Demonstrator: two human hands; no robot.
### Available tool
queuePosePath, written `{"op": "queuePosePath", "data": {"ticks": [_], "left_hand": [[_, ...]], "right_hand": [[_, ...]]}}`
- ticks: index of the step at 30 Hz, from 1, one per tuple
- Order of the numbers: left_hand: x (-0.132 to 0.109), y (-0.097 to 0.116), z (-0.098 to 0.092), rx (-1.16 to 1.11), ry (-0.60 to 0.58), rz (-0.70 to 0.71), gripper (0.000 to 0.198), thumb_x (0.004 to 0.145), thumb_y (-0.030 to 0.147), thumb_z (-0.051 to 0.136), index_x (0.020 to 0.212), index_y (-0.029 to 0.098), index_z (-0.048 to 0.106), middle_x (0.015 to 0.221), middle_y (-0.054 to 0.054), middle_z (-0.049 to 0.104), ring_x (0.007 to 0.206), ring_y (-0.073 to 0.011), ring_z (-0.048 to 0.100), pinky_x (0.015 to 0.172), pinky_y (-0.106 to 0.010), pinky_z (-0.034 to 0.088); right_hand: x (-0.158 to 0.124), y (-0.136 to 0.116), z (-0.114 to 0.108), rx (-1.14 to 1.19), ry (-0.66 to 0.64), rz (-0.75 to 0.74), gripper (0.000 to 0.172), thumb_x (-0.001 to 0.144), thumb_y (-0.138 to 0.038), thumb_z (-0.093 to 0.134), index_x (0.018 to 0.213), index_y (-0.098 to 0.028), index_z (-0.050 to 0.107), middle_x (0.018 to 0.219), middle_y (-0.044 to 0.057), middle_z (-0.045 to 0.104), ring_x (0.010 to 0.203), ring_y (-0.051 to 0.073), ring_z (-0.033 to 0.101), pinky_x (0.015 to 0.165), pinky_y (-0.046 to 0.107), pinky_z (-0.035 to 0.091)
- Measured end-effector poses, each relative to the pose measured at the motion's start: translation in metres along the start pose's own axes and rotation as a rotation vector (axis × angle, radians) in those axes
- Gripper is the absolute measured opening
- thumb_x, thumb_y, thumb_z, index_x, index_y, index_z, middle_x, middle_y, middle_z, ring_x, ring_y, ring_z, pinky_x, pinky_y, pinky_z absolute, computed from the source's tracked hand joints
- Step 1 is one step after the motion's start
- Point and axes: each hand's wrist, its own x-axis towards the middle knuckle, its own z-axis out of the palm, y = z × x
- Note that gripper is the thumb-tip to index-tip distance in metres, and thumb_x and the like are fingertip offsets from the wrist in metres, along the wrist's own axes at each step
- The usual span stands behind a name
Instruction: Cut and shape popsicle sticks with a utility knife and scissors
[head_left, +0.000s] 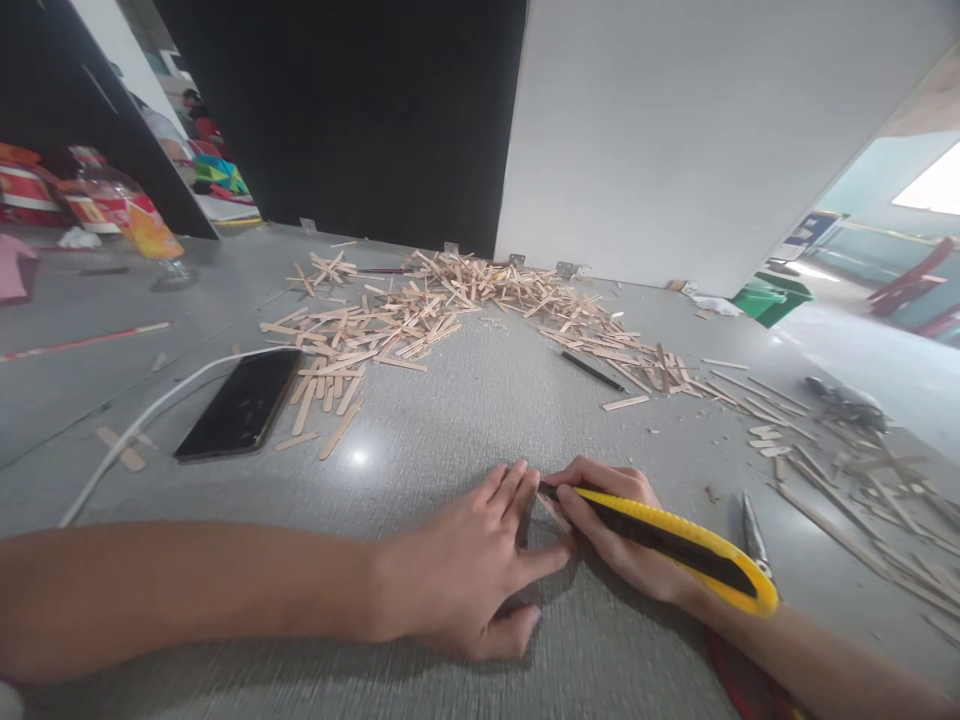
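My right hand (pixel 626 545) is closed around a yellow and black utility knife (pixel 675 540). Its tip end points left, toward the fingertips of my left hand. A short piece of wooden craft stick (pixel 553 512) lies on the table between the two hands, at the knife's tip. My left hand (pixel 487 565) rests on the table with fingers stretched and thumb apart; its index finger reaches the near end of that stick piece. Whether the blade touches the wood I cannot tell. Pliers (pixel 756 540) lie beside my right wrist, partly hidden by the knife and forearm.
Loose craft sticks (pixel 480 290) are heaped along the back panels. A black pencil (pixel 592 371) lies before them. On the left are a phone (pixel 241 405), a white cable (pixel 150 420) and a bottle (pixel 142 225). Wood strips (pixel 847 520) and a glue gun-like tool (pixel 847 403) sit right.
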Motion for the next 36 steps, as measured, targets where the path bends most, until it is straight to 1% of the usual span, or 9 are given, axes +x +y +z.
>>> {"op": "queuePosePath", "data": {"ticks": [8,16,22,28,31,36], "left_hand": [[-0.0003,0.0001,-0.001,-0.007,0.004,0.0,0.068,0.098,0.046,0.054,0.157,0.015,0.04,0.159,-0.03,0.041,0.149,-0.0512,0.033,0.119,-0.065,0.03],[-0.0009,0.0002,-0.0029,0.001,0.0,0.005,0.069,0.098,0.046,0.054,0.157,0.014,0.04,0.158,-0.032,0.042,0.148,-0.0524,0.034,0.118,-0.065,0.031],[-0.0013,0.0011,-0.0019,0.001,0.02,0.003,0.07,0.097,0.046,0.056,0.157,0.014,0.041,0.159,-0.029,0.041,0.148,-0.0497,0.037,0.119,-0.064,0.03],[-0.0008,0.0002,-0.0015,-0.004,0.029,0.01,0.069,0.097,0.046,0.055,0.157,0.015,0.04,0.16,-0.029,0.04,0.149,-0.049,0.036,0.12,-0.063,0.029],[-0.0006,0.0001,-0.0016,0.0,0.024,0.009,0.069,0.098,0.047,0.054,0.157,0.015,0.039,0.158,-0.03,0.041,0.148,-0.0503,0.036,0.119,-0.063,0.031],[-0.001,0.0009,-0.003,0.022,-0.001,0.008,0.07,0.098,0.046,0.052,0.158,0.014,0.037,0.156,-0.034,0.042,0.148,-0.0528,0.033,0.118,-0.064,0.033]], "right_hand": [[0.0007,-0.0004,0.0,-0.025,0.001,0.006,0.024,0.103,-0.035,0.053,0.094,-0.021,0.071,0.073,0.001,0.072,0.063,0.017,0.065,0.062,0.029,0.046],[-0.0004,0.002,0.0008,-0.017,-0.004,0.015,0.023,0.102,-0.034,0.055,0.093,-0.021,0.071,0.071,-0.001,0.069,0.061,0.015,0.061,0.064,0.028,0.045],[-0.0008,0.001,-0.0002,0.001,-0.01,0.026,0.025,0.103,-0.036,0.054,0.094,-0.021,0.072,0.071,0.0,0.069,0.062,0.015,0.062,0.063,0.029,0.045],[0.0005,0.0,0.0,-0.014,-0.01,0.019,0.025,0.103,-0.036,0.054,0.094,-0.021,0.072,0.07,0.0,0.068,0.061,0.016,0.061,0.063,0.029,0.045],[0.0004,0.0007,0.0005,-0.016,-0.009,0.029,0.025,0.103,-0.036,0.054,0.092,-0.021,0.072,0.07,-0.001,0.068,0.061,0.015,0.061,0.064,0.029,0.045],[-0.0012,0.002,-0.0004,-0.018,-0.009,0.022,0.025,0.103,-0.037,0.053,0.095,-0.021,0.072,0.075,0.001,0.072,0.066,0.016,0.065,0.066,0.029,0.046]]}}
